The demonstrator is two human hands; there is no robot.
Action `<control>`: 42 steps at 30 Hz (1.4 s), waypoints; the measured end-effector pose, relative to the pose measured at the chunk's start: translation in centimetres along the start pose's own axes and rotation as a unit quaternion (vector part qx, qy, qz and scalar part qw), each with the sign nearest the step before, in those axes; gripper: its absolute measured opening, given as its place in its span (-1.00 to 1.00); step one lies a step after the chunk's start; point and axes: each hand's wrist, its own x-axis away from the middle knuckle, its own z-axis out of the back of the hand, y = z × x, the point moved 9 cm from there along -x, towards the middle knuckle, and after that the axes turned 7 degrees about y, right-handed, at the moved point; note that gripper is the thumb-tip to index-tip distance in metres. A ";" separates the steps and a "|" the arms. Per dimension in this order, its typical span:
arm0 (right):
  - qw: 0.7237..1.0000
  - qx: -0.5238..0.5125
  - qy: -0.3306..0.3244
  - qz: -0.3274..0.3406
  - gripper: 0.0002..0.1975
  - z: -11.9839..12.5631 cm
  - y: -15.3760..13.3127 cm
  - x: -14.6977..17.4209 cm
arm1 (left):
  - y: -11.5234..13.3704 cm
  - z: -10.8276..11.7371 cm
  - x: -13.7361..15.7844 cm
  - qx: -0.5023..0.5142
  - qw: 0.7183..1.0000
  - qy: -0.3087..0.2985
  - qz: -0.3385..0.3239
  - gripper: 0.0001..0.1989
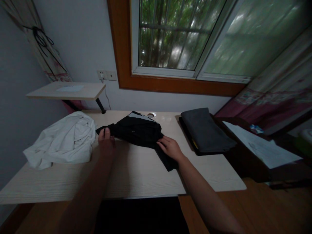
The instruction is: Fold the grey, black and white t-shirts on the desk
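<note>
A black garment [136, 130] with a pale grey panel along its far edge lies bunched on the desk in front of me. My left hand [106, 143] pinches its narrow left end between thumb and fingers. At the garment's right side, my right hand [170, 148] has its fingers closed on the fabric. Below that hand a sleeve-like or leg-like strip hangs toward the near right; I cannot tell which part it is. Off to the left sits a crumpled white cloth [65, 139], close to my left hand but apart from it.
The light wooden desk [146, 175] stands against the wall under a window. Folded dark grey cloth [204, 130] lies at its right, over something black. A raised shelf [68, 91] occupies the back left. Papers [258, 143] rest on dark furniture beyond the right edge.
</note>
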 end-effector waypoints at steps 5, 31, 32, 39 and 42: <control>0.980 -0.012 0.193 -0.052 -0.78 4.5 1.2 0.7 | -0.1 0.5 -0.1 -0.006 0.999 0.017 0.041 -0.74; 0.895 -0.178 0.303 -0.276 -0.63 5.0 8.0 2.8 | -0.6 -2.7 0.7 -0.045 0.998 -0.031 0.029 -0.79; 0.908 -0.188 0.266 -0.264 -0.63 4.4 7.5 2.4 | -0.7 -3.2 0.9 -0.058 0.997 -0.046 0.012 -0.81; 0.987 -0.143 -0.001 -0.072 -0.61 0.3 2.0 -0.1 | -0.4 -7.1 3.8 -0.165 0.951 -0.219 -0.146 -0.55; 0.996 -0.085 -0.037 0.000 -0.57 -0.3 0.5 -0.2 | -0.3 -7.6 4.6 -0.202 0.931 -0.259 -0.159 -0.37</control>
